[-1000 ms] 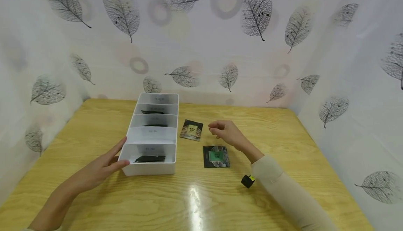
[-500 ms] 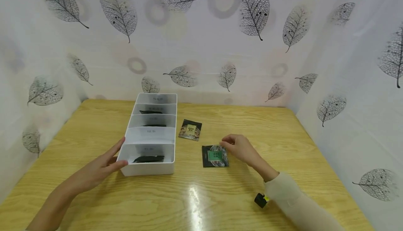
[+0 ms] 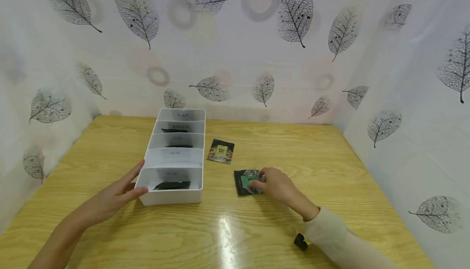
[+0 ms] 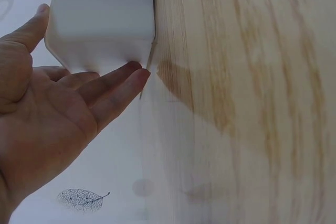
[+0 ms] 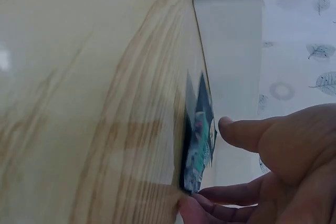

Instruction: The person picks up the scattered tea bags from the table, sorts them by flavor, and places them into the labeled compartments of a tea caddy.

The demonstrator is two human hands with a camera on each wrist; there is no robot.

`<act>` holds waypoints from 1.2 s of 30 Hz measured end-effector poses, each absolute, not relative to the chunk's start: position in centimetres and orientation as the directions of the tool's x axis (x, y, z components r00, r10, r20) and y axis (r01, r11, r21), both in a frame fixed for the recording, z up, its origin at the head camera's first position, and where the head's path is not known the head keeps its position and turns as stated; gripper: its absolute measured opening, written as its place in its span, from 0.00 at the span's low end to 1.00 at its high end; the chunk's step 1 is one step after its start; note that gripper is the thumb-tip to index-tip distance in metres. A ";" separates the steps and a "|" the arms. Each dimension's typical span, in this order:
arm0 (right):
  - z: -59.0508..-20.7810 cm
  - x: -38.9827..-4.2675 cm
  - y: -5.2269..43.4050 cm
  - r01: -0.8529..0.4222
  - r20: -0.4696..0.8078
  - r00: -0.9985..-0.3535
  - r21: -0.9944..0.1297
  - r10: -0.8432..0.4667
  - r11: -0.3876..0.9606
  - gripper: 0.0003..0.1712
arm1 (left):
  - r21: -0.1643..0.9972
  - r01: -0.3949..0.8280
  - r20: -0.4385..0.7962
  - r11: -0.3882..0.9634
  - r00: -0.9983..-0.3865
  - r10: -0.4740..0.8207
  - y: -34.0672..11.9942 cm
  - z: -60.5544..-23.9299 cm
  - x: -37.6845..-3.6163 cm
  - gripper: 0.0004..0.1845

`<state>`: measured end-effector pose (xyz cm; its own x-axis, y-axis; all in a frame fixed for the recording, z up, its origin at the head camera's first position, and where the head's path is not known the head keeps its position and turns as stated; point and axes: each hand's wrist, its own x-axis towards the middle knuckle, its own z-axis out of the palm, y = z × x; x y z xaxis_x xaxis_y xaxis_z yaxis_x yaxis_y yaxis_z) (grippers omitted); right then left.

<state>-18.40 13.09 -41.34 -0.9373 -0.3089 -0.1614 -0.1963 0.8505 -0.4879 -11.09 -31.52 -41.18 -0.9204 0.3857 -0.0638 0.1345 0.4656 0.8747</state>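
Note:
My right hand (image 3: 265, 183) lies on a dark packet with a green label (image 3: 242, 181), which is flat on the wooden table (image 3: 235, 228). In the right wrist view its fingertips (image 5: 190, 201) touch the packet's edge (image 5: 198, 140) and the thumb hovers just beside it. My left hand (image 3: 123, 189) rests with straight fingers against the near left corner of a long white divided tray (image 3: 172, 197); the left wrist view shows this hand (image 4: 68, 98) against the tray wall (image 4: 100, 19).
A second dark packet with a yellow label (image 3: 220, 151) lies right of the tray. Dark packets sit in three tray compartments, one in the nearest (image 3: 171, 185). Leaf-patterned walls (image 3: 404, 98) close in the table on three sides.
My right hand came back from near the yellow-label packet and lowered onto the green-label packet. The left hand has stayed at the tray's corner.

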 end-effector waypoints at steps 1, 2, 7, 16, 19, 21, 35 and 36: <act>-41.4 -18.5 12.8 -0.203 -0.159 -0.939 -0.457 -0.304 0.866 0.32 | 0.874 0.136 -0.063 0.466 -0.921 0.386 -31.5 -41.2 -11.1 0.43; -41.4 -18.6 12.5 -0.210 -0.155 -0.942 -0.425 -0.299 0.881 0.32 | 0.874 0.136 -0.063 0.467 -0.921 0.386 -31.5 -41.2 -11.1 0.43; -41.4 -19.3 11.0 -0.264 -0.157 -0.933 -0.311 -0.324 0.913 0.36 | 0.871 0.131 -0.069 0.474 -0.921 0.382 -31.5 -41.2 -11.0 0.43; -41.5 -20.7 10.0 -0.554 -0.111 -0.782 -0.326 -0.613 0.766 0.32 | 0.867 0.125 -0.076 0.483 -0.923 0.377 -31.5 -41.2 -11.0 0.43; -41.7 -21.0 10.1 -0.598 -0.107 -0.738 -0.355 -0.667 0.719 0.30 | 0.864 0.126 -0.077 0.487 -0.923 0.377 -31.5 -41.1 -11.0 0.43; -41.7 -21.0 10.2 -0.607 -0.112 -0.722 -0.371 -0.683 0.703 0.30 | 0.864 0.124 -0.079 0.489 -0.924 0.374 -31.5 -41.1 -11.0 0.43; -41.4 -20.9 10.0 -0.463 -0.146 -0.851 -0.244 -0.504 0.852 0.43 | 0.886 0.124 -0.067 0.447 -0.919 0.388 -31.6 -41.1 -11.2 0.43; -41.5 -20.8 9.9 -0.471 -0.147 -0.848 -0.231 -0.509 0.851 0.43 | 0.887 0.125 -0.065 0.445 -0.919 0.389 -31.6 -41.1 -11.2 0.43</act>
<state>-20.79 9.87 -41.54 -0.8482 -0.5088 -0.1471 -0.4708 0.8515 -0.2310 -11.19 -31.55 -41.11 -0.9190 0.3888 -0.0650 0.1254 0.4447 0.8869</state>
